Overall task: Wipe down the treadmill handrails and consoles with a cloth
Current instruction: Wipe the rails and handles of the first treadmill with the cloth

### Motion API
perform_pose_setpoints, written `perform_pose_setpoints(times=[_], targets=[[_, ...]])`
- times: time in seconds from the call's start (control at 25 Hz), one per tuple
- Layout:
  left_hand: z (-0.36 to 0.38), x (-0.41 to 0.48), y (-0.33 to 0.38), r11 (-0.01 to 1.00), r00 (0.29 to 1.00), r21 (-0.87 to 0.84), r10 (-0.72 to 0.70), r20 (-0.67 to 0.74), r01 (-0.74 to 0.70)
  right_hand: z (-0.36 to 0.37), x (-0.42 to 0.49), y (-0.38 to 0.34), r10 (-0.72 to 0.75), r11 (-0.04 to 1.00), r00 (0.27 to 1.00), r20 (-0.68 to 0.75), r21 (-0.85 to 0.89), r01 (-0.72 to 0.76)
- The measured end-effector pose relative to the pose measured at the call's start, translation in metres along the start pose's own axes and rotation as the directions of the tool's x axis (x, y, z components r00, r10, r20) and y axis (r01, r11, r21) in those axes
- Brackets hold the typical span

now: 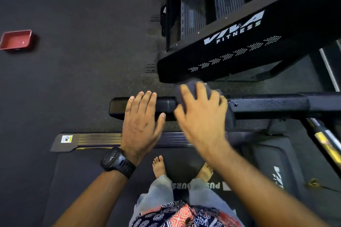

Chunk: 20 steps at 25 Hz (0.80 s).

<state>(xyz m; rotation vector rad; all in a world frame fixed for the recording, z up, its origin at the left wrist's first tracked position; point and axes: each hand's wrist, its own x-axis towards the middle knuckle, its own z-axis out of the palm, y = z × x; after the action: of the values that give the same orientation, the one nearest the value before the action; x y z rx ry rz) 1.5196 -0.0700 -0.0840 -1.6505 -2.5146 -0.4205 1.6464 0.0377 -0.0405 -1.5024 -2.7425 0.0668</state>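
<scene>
A black treadmill handrail (267,104) runs across the middle of the head view, with wet droplets on its right part. My left hand (141,122), a black watch on its wrist, rests on the rail's left end with straight fingers laid over the top. Just to its right, my right hand (201,112) presses a dark grey cloth (191,84) onto the rail; the fingers curve over the cloth, which wraps the bar and hangs down on the right side. The right hand is blurred.
I stand barefoot on the treadmill belt (83,180). A black stair-climber machine (239,42) marked VIVA FITNESS stands right behind the rail. A red tray (16,39) lies on the dark floor at far left. A yellow-marked strut (324,142) slopes down at right.
</scene>
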Motion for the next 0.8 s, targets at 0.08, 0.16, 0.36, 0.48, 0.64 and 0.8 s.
perform_pose_setpoints(times=[0.08,0.16,0.36,0.48,0.64,0.8], targets=[[0.001,0.000,0.000,1.000,1.000,-0.001,0.026,-0.014,-0.026,0.001,-0.001,-0.017,-0.254,0.967,0.966,0.038,0.019,0.253],[0.002,0.001,-0.001,1.000,1.000,0.000,0.019,-0.022,-0.019,-0.007,0.034,-0.004,-0.269,0.962,0.950,0.157,0.083,0.259],[0.002,0.000,0.002,1.000,1.000,-0.007,0.016,-0.019,-0.016,-0.004,0.005,-0.008,-0.091,0.996,0.994,0.068,0.019,0.090],[0.003,0.002,0.001,1.000,0.999,-0.009,0.015,-0.033,-0.015,-0.006,0.035,-0.006,-0.357,0.933,0.927,0.119,0.085,0.348],[0.003,0.001,0.007,1.000,1.000,-0.017,-0.006,-0.008,0.005,-0.007,0.024,0.023,0.047,0.998,0.997,0.053,-0.031,-0.046],[0.005,0.002,0.005,0.999,0.999,-0.011,0.031,-0.027,-0.032,0.000,0.019,-0.008,-0.331,0.944,0.942,0.061,0.034,0.329]])
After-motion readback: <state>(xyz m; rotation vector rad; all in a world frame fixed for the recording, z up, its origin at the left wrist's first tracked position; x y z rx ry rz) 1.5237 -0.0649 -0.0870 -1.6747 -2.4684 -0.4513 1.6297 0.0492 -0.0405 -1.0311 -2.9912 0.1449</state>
